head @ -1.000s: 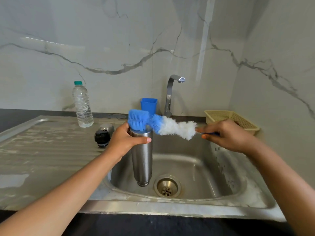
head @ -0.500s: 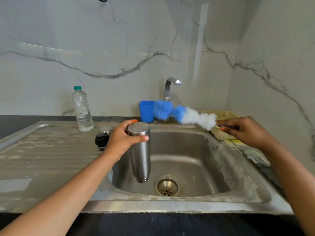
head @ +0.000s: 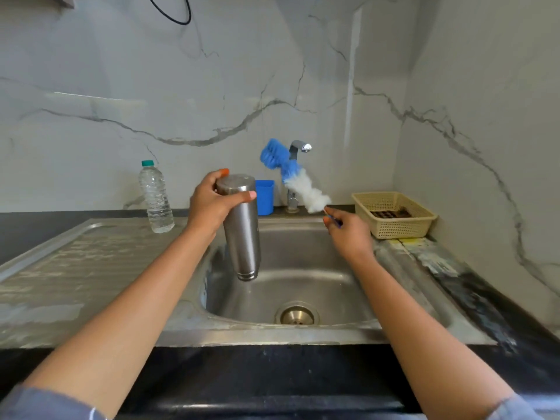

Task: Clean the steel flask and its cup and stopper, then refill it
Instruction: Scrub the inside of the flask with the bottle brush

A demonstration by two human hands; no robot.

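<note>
Mid-frame, the left hand (head: 212, 204) grips the flask (head: 242, 237) over the sink (head: 303, 274), likely so drips fall in, while the right hand (head: 348, 234) pinches the brush (head: 297, 180), tilted up clear of it.

Brushed steel flask (head: 242, 228), fluffy bristled brush (head: 295, 177), veined glossy marble wall (head: 212, 86).

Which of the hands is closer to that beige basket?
The right hand, pinching the brush just left of the basket. The left hand grips the flask farther left.

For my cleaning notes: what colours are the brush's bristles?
Brush: blue at the tip, white near the handle; head view.
</note>
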